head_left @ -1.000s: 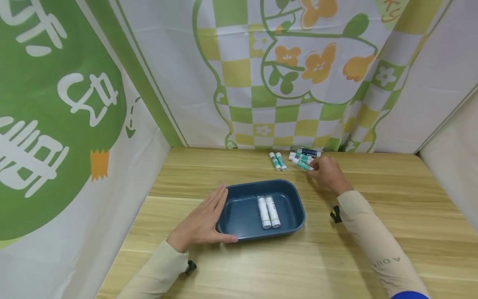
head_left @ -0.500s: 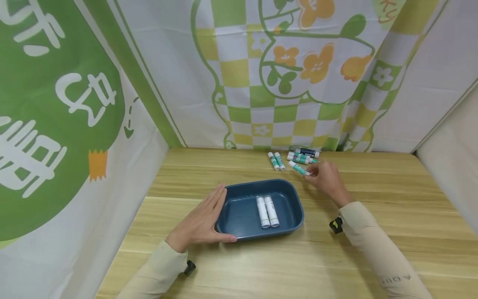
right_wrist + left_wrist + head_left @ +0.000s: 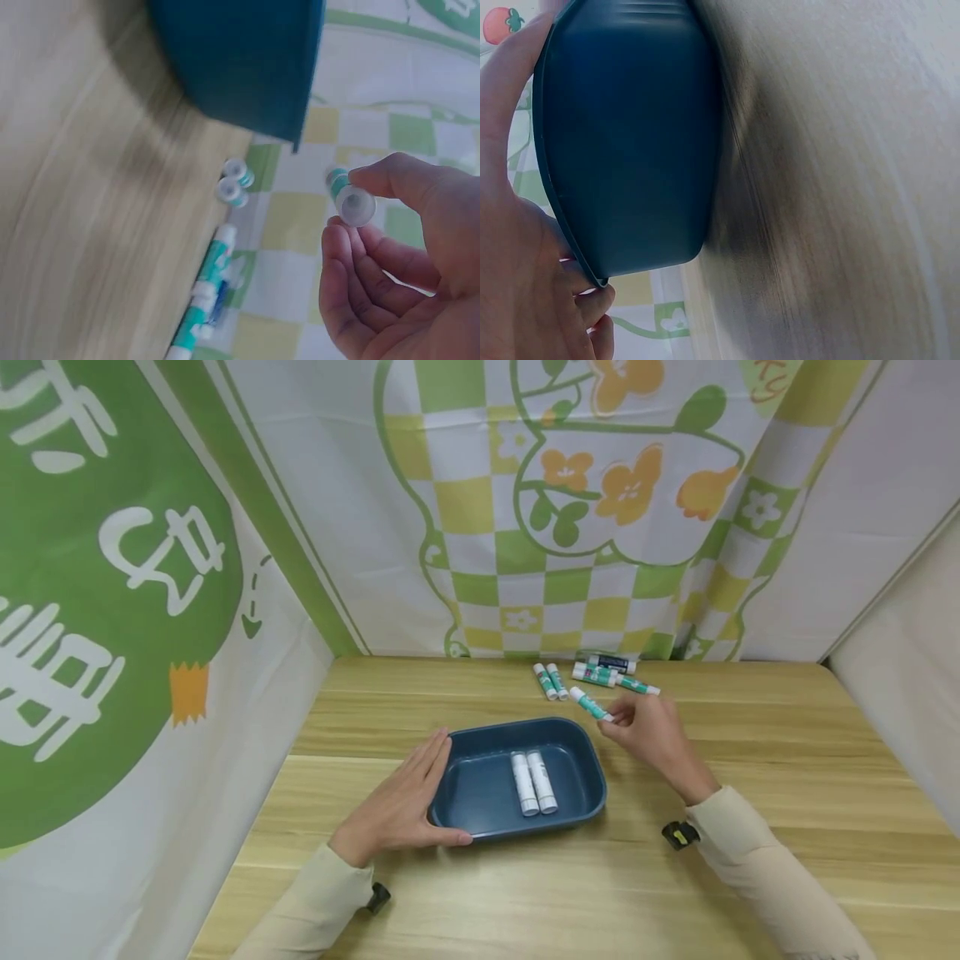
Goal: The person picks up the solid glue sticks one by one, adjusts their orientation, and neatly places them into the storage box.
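Observation:
A dark blue tray (image 3: 480, 824) stands on the wooden table with two white glue sticks (image 3: 543, 782) lying side by side in it. My left hand (image 3: 399, 806) spans the tray's left end, its thumb along the near rim and its straight fingers at the far left corner. Beyond the tray's right side, my right hand (image 3: 651, 735) pinches a teal and white glue stick (image 3: 588, 702) between thumb and fingers. In the right wrist view that glue stick (image 3: 355, 205) shows its round white end, with the tray wall (image 3: 240, 60) above left.
Two green and white glue sticks (image 3: 551, 682) lie together near the table's back edge. Right of them is a small cluster with a teal one (image 3: 595, 674), a dark blue one (image 3: 613, 663) and another teal one (image 3: 639, 686). A patterned curtain (image 3: 540, 568) hangs behind the table.
My right hand has drawn the pinched glue stick away from the back cluster, towards the tray and nearer to me. The left hand keeps its place at the tray.

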Tool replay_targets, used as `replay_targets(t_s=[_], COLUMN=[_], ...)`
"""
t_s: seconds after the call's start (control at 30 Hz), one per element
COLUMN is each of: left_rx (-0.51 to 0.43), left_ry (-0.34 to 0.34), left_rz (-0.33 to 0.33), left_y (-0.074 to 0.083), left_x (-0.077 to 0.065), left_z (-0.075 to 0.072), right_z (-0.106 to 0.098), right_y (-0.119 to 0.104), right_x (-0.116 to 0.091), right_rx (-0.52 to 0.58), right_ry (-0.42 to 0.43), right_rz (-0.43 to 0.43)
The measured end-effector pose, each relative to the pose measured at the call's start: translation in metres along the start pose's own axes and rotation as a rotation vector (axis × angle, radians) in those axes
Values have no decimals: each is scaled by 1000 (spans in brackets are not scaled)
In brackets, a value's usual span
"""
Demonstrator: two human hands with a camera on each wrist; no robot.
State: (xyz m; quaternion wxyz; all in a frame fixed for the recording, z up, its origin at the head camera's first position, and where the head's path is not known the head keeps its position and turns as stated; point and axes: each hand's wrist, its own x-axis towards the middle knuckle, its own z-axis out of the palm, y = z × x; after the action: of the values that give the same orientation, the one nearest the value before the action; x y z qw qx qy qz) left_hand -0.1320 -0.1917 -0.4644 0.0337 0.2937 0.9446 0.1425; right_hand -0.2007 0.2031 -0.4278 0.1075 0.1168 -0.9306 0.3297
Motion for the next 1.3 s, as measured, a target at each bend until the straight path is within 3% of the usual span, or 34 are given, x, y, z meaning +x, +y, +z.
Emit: replay_targets(t_s=[0.3,0.53,0.83,1.0,1.13,1.3], left_rx=[4,1,7,12,12,14], left_ry=[-15,-15,-23,-22,-28,-34], left_rz=[-15,-15,-16,-17,-19,-19], left_y=[-1,0,-1,-1,-1,0], left_x=[0,0,1,2,2,2], left_z=[1,-1,0,1,0,0], right_z=[-6,-1,16,27,39,49], right_y=[-29,-49,-71,-84,-87,-87], right_x=[-23,-34,-37,-35,-34,-35], right_rx=[-29,-59,-188,-325,-422,-458], right_ry=[-20,-113,-208,-243,-244,-252], right_rz=[21,15,0,11,7,11])
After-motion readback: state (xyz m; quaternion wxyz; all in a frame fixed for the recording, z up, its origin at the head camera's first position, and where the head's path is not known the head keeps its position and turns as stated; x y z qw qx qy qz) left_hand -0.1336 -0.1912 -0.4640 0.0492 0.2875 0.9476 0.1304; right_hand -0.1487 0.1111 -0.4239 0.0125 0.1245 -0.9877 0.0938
